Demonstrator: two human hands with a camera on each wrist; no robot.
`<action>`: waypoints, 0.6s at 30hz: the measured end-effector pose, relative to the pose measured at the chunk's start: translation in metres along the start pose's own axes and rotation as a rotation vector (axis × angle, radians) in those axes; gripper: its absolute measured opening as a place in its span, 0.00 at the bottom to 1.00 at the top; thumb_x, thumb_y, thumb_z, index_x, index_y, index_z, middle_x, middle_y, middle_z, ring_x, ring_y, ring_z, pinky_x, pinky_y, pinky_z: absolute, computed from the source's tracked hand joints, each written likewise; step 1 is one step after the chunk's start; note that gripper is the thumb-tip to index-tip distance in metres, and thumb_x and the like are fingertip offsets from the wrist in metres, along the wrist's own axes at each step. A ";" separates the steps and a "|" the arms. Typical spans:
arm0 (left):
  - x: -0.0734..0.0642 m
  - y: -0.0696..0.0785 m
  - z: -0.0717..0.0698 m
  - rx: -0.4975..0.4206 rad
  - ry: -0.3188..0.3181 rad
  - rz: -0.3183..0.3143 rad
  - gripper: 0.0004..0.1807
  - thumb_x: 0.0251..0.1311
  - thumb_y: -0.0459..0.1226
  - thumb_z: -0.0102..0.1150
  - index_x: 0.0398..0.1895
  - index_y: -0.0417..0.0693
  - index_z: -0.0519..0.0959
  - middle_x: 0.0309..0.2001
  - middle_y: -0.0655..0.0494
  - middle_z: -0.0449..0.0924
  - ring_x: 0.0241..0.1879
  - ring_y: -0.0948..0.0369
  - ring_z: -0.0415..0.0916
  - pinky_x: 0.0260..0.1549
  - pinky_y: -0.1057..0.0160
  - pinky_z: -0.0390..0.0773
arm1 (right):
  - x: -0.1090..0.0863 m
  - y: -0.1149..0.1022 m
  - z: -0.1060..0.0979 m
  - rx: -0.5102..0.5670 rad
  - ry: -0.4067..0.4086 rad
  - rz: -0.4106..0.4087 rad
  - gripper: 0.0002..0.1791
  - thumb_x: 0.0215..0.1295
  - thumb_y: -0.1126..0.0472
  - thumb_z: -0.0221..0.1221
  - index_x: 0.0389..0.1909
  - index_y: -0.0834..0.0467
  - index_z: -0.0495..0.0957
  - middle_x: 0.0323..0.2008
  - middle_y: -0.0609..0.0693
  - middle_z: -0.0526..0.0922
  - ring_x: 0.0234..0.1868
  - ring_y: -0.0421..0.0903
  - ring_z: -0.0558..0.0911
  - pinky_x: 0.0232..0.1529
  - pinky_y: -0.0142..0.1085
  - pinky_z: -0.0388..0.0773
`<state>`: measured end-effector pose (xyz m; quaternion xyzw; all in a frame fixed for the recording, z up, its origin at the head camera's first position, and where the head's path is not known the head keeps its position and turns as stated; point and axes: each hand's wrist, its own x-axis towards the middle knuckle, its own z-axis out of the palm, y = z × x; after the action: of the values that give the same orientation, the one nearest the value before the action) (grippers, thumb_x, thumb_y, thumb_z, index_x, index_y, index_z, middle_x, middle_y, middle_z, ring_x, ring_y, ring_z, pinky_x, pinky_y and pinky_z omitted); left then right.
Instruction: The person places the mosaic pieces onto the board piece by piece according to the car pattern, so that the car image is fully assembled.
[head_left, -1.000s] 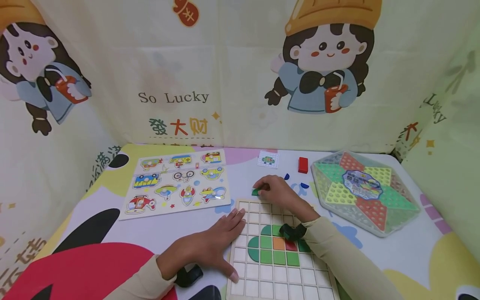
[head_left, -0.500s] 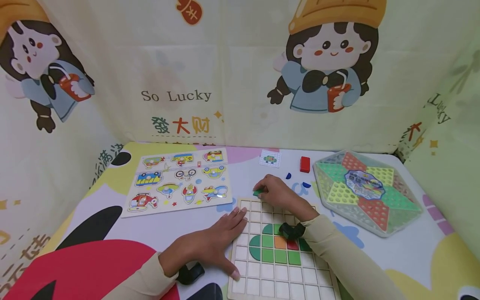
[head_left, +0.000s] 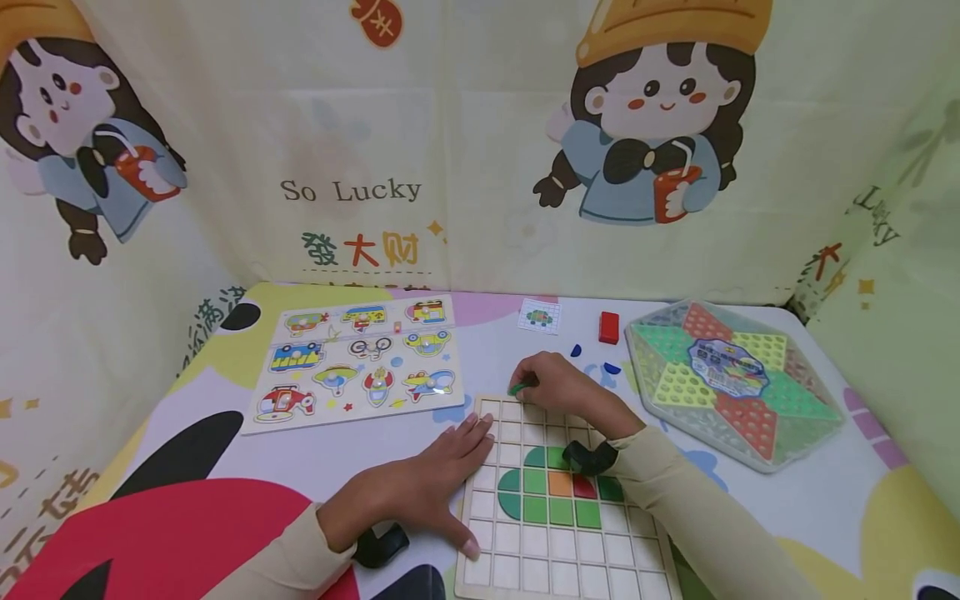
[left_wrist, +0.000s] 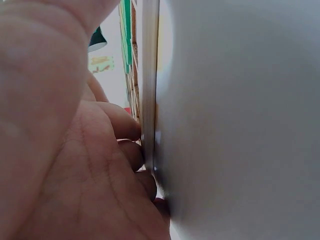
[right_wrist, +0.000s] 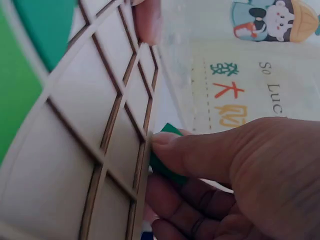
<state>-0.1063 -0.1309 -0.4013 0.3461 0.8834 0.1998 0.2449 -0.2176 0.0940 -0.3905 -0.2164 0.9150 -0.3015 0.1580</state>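
Observation:
In the head view a wooden grid board (head_left: 540, 573) lies on the table, with green, orange and red tiles set in its middle squares. My left hand (head_left: 420, 487) rests at the board's left edge, fingers stretched along it and thumb near the lower part. My right hand (head_left: 558, 385) is just past the far edge and pinches a small green tile (right_wrist: 167, 172) between thumb and fingers. The right wrist view shows this tile tilted, right beside the board's rim; its full outline is partly covered by the thumb.
Beyond the right hand lie two dark blue half-round pieces (head_left: 611, 368), a red block (head_left: 609, 327) and a pattern card (head_left: 539, 317). A vehicle puzzle board (head_left: 352, 358) is at the back left. A hexagonal Chinese checkers box (head_left: 735, 383) stands on the right, and a printed curtain (head_left: 487, 167) hangs behind.
The green tile has turned in the right hand's fingers and now shows as a thinner sliver. That hand has shifted slightly to the right; the left hand stays on the board's edge.

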 end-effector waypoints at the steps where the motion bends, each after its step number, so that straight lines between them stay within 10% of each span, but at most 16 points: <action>1: 0.000 0.000 0.000 -0.003 -0.001 -0.002 0.67 0.42 0.65 0.69 0.78 0.47 0.43 0.78 0.55 0.27 0.75 0.56 0.22 0.70 0.48 0.36 | -0.001 0.001 -0.001 0.004 0.000 -0.013 0.03 0.62 0.68 0.64 0.34 0.57 0.83 0.31 0.46 0.81 0.36 0.45 0.76 0.45 0.40 0.78; 11: 0.000 -0.002 0.002 0.001 0.002 0.011 0.68 0.42 0.66 0.68 0.78 0.47 0.42 0.78 0.54 0.27 0.75 0.55 0.22 0.70 0.46 0.36 | -0.014 0.013 -0.012 0.003 0.047 -0.144 0.11 0.61 0.71 0.62 0.44 0.61 0.86 0.42 0.52 0.86 0.46 0.48 0.81 0.47 0.43 0.78; 18: 0.000 -0.001 0.001 -0.006 0.000 0.009 0.67 0.42 0.66 0.68 0.78 0.48 0.43 0.78 0.55 0.27 0.75 0.56 0.22 0.70 0.48 0.35 | -0.027 0.020 -0.019 0.047 0.124 -0.068 0.05 0.59 0.68 0.65 0.35 0.58 0.85 0.33 0.46 0.84 0.36 0.45 0.78 0.42 0.40 0.78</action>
<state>-0.1068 -0.1315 -0.4027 0.3493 0.8811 0.2037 0.2452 -0.2083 0.1317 -0.3840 -0.2247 0.9078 -0.3409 0.0958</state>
